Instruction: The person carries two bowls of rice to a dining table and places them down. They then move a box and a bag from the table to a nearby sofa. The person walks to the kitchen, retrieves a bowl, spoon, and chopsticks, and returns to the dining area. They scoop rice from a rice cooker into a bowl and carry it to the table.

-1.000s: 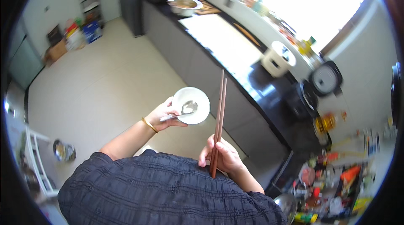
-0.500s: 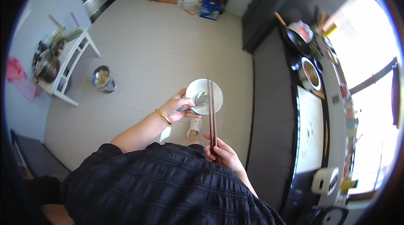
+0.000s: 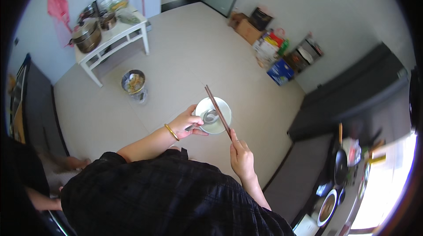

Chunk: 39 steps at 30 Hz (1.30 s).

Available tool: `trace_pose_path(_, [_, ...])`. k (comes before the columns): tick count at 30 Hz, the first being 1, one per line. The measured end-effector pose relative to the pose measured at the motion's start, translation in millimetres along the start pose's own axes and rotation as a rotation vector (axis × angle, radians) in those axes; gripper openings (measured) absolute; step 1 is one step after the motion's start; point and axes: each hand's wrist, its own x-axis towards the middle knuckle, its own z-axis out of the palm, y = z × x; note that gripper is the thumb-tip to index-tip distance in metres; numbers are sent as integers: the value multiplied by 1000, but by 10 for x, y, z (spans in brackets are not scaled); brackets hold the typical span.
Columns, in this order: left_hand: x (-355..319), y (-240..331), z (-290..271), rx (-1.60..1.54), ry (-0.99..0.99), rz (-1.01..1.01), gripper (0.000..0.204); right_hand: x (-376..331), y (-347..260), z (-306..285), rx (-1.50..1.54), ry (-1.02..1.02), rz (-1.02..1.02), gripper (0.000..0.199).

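A white bowl (image 3: 224, 111) is gripped at its left rim by my left hand (image 3: 187, 122), which wears a gold bangle (image 3: 172, 132). Under the thumb of that same hand lies a metal spoon (image 3: 210, 116), its head resting inside the bowl. My right hand (image 3: 242, 155) is closed round a pair of brown chopsticks (image 3: 217, 106). They slant up and left across the bowl, their tips passing beyond its far rim. Whether they touch the bowl I cannot tell. What the bowl holds, besides the spoon, does not show clearly.
A bin (image 3: 133, 84) with waste stands ahead on the left, near a white table (image 3: 125, 38) with pots. Boxes (image 3: 249, 31) line the far wall. To the right runs a dark counter (image 3: 304, 172) with a pan (image 3: 340, 167). Another person's arm (image 3: 42, 200) shows at lower left.
My view has turned to the left, bringing the table and bin closer to the middle. My right hand has moved up and right, and the chopsticks now tilt left instead of standing nearly upright.
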Motion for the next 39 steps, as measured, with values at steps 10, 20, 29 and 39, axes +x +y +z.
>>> trace_pose_path(10, [1376, 1422, -1595, -255, 113, 244, 65, 2884, 485, 780, 129, -100, -248, 42])
trace_pose_path(20, [3300, 3659, -2472, -296, 137, 170, 62, 5777, 679, 1108, 199, 25, -181, 41])
trace_pose_path(29, [5158, 5474, -3280, -319, 110, 246, 62, 8269, 1912, 1351, 21, 265, -87, 41])
trace_pose_path(39, [6477, 7430, -4567, -426, 409, 477, 56, 12534, 1006, 2828, 294, -277, -527, 45])
